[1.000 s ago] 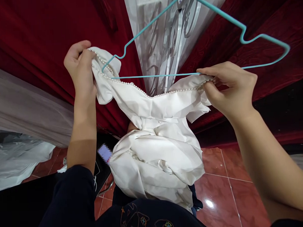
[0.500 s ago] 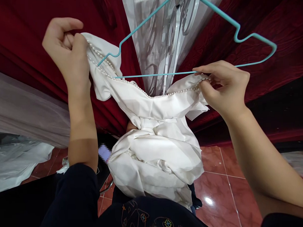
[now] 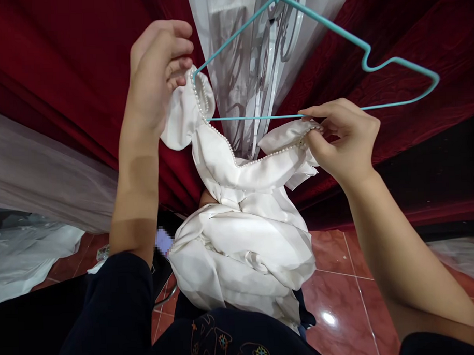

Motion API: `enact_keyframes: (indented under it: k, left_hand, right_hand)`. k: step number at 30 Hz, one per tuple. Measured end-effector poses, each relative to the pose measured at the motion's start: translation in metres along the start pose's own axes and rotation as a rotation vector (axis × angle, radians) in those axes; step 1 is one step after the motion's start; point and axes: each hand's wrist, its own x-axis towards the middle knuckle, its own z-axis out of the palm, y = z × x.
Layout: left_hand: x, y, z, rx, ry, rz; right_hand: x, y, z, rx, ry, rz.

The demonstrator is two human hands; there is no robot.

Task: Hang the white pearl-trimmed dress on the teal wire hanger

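A white dress (image 3: 256,177) with a pearl-trimmed neckline lies gathered over my lap, its bodice raised in front of me. The left end of a turquoise hanger (image 3: 325,21) sits inside the pearl-edged left sleeve (image 3: 180,114). Beside that sleeve is my left hand (image 3: 155,71), its fingers loosely curled and apart, with nothing visibly gripped; its thumb is hidden. My right hand (image 3: 344,137) pinches the pearl edge at the right sleeve, and its index fingertip touches the hanger's lower bar. The right end of the hanger is outside the dress.
Dark red curtains (image 3: 77,59) hang on both sides, with white ironwork (image 3: 270,67) between them. White fabric (image 3: 33,252) lies at the left near a black surface (image 3: 43,319). Red tiles (image 3: 338,298) cover the floor.
My left hand has moved right and its fingers have loosened from the sleeve. The left sleeve has shifted right and now hangs on the hanger's end. My right hand has moved slightly left.
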Motion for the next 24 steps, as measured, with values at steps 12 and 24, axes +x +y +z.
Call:
enact_keyframes:
  k: [12, 24]
  left_hand:
    - [-0.08, -0.029, 0.105, 0.864, -0.305, 0.313]
    - [-0.076, -0.025, 0.101, 0.877, -0.28, 0.209]
  right_hand:
    - [-0.003, 0.007, 0.0, 0.034, -0.048, -0.026]
    - [-0.006, 0.035, -0.062, -0.134, 0.593, -0.046]
